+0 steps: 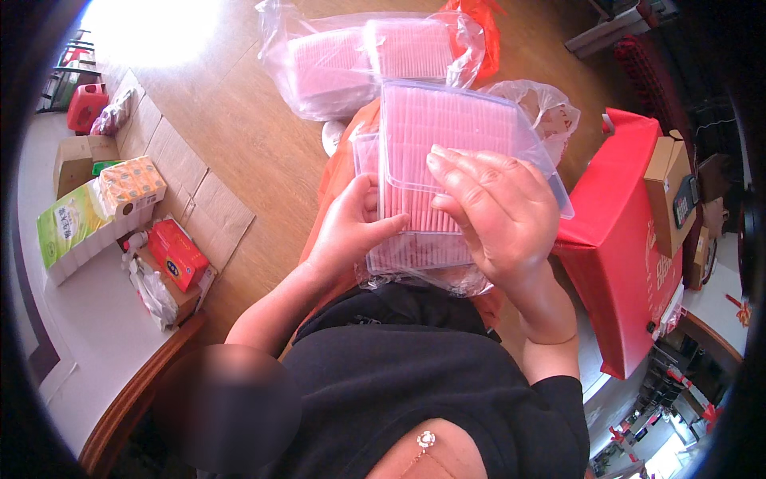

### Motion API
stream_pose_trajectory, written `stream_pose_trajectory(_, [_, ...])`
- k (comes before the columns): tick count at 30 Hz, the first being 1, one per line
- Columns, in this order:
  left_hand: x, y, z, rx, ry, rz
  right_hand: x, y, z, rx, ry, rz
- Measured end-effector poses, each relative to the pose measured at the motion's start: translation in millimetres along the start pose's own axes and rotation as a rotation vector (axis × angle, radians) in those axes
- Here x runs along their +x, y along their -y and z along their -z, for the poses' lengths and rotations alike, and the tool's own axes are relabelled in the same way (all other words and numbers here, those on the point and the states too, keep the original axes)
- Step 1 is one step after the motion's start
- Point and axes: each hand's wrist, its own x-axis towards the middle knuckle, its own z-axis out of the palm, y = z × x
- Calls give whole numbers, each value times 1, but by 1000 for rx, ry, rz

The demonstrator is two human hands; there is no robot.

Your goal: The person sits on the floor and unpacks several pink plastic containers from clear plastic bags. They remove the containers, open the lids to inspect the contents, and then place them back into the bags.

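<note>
In front of my body is a clear plastic box (413, 215) packed with rows of thin pink items whose exact kind I cannot tell. My left hand (359, 224) grips its left side, thumb over the front edge. A transparent lid (541, 149) lies askew over the box, reaching past its right side. My right hand (499, 203) holds the lid, fingertips on its surface near the edge. Beneath, on my lap, another clear box (419, 254) with similar pink contents shows, with crinkled plastic film around it.
Beyond my knees, a clear plastic bag (329, 78) holds more pink-filled boxes on the wooden floor (251, 197). Flattened cardboard (197, 191) and tissue packs (78, 221) are at the left. A large red bag (622, 239) stands close on the right, beside a cardboard box (665, 191).
</note>
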Motion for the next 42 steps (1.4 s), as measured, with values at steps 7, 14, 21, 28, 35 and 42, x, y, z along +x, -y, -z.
stream_pose_trajectory(7, [-1,0,-4,33,-8,-25,-3,-1,-3,12,-11,4])
stream_pose_trajectory(14, [-4,-8,-2,-72,-6,47,3,1,7,46,37,-47])
stream_pose_trajectory(21, [-2,-14,5,-323,-2,192,16,-4,21,137,96,-80])
stream_pose_trajectory(28, [2,-15,11,-310,32,279,-5,7,7,64,160,-32])
stream_pose_trajectory(35, [5,-3,19,-411,61,259,-72,25,-49,-14,121,-14])
stream_pose_trajectory(42, [-3,-10,3,-169,-82,193,-85,17,-60,117,165,-40])
